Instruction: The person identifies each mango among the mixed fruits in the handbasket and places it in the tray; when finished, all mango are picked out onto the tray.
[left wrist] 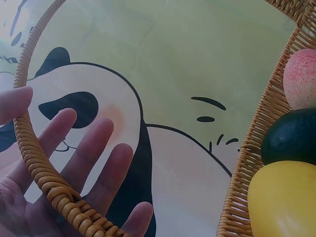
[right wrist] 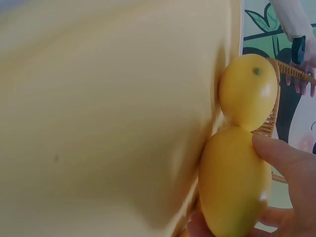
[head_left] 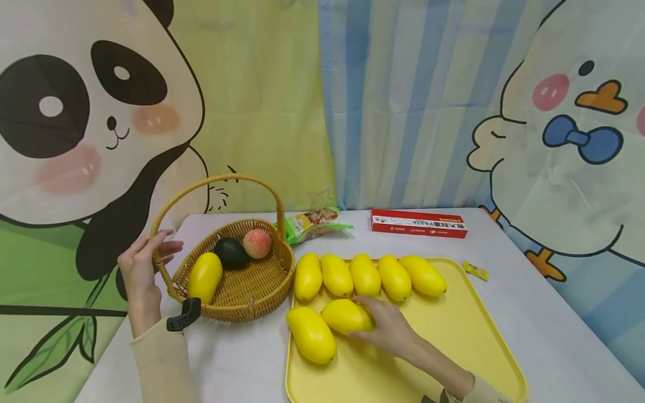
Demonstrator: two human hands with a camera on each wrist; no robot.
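Note:
My right hand grips a yellow mango over the yellow tray; in the right wrist view the thumb lies along its side and fingertips show at its lower end. Another mango lies just left of it, and several more form a row along the tray's far edge. At the wicker basket's handle, my left hand has its fingers spread and nearly straight, the handle crossing the palm. Inside the basket are a mango, a dark green avocado and a peach.
Behind the basket lies a green food packet. A red and white pasta box is at the table's back edge, and a small yellow sachet sits right of the tray. Printed curtains hang behind the white table.

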